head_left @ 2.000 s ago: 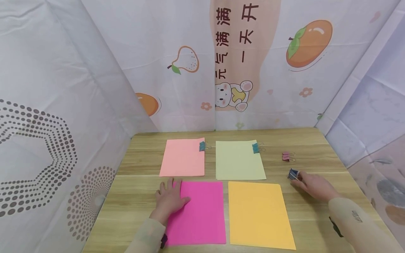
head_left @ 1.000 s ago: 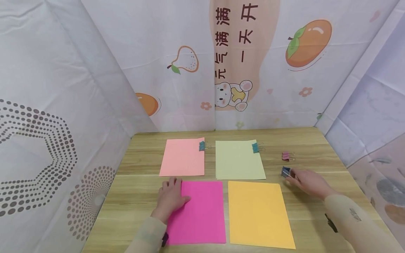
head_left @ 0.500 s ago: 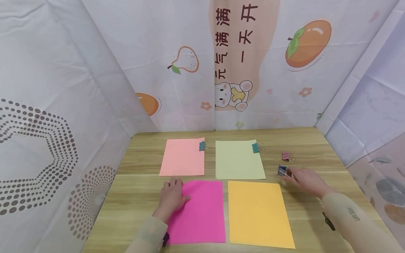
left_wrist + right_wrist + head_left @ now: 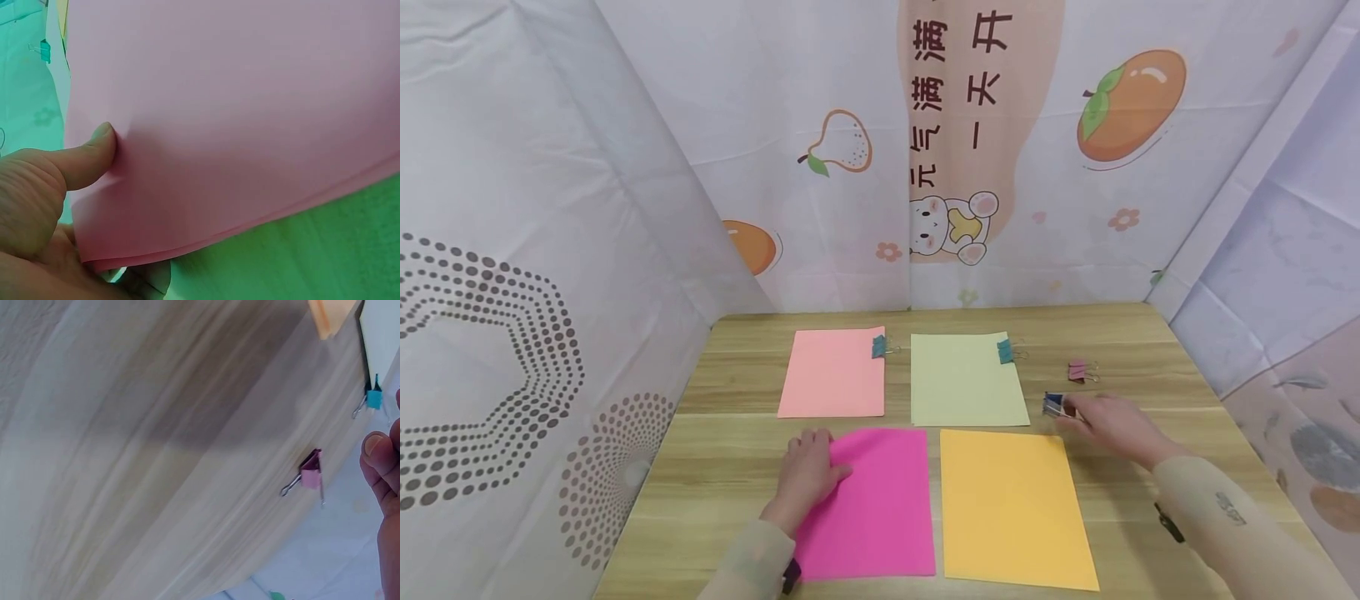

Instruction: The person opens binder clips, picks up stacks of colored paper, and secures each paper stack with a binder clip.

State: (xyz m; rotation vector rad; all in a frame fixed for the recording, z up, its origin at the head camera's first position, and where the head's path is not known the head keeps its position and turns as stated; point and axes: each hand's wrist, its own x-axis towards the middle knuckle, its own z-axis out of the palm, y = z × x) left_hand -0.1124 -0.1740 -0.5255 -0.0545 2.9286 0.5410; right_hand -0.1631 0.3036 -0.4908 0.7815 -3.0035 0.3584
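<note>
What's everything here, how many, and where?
Salmon paper: one, light pink, far row left.
Green paper: one, pale green, far row right.
Magenta paper: one, bright pink, near row left.
Yellow paper: one, orange-yellow, near row right.
Teal clips: two, teal, clipping salmon paper and green paper.
Pink clip: one, pink, right of green paper.
Blue clip: one, dark blue, held beyond yellow paper.
Table: one, wood-brown, beneath.
Printed cloth: count unclear, mostly white, behind and beside table.
Dark objects: two, black, at wrists.
Sleeves: two, beige, bottom edge.
Left hand: one, gripping magenta paper.
Right hand: one, pinching blue clip.

Downward head view, close wrist views, shared table
</note>
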